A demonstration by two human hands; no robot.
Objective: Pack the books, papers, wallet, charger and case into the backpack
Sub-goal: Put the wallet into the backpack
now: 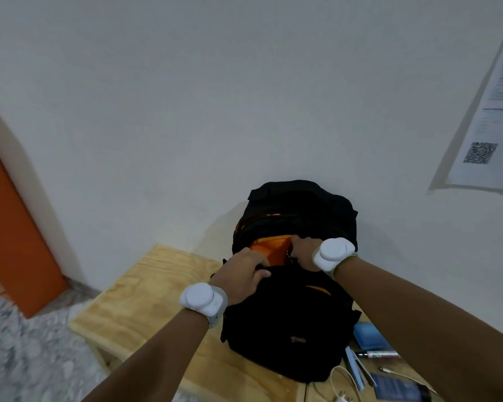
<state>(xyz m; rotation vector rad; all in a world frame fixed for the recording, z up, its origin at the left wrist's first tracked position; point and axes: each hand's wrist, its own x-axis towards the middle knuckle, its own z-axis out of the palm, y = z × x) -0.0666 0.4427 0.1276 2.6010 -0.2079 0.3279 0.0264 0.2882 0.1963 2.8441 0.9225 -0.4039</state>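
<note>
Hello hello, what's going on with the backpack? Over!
Both hands, left and right, grip the backpack at its open orange pocket. Cable and blue items on the table, unpacked. Nothing blocking.

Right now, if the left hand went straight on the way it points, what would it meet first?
Probably the orange lining inside the open backpack, just past the left hand, which grips the pocket edge; depth is unclear.

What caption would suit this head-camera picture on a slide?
Both hands, left hand and right hand, grip the black backpack at its orange-lined opening on a wooden table.
</note>
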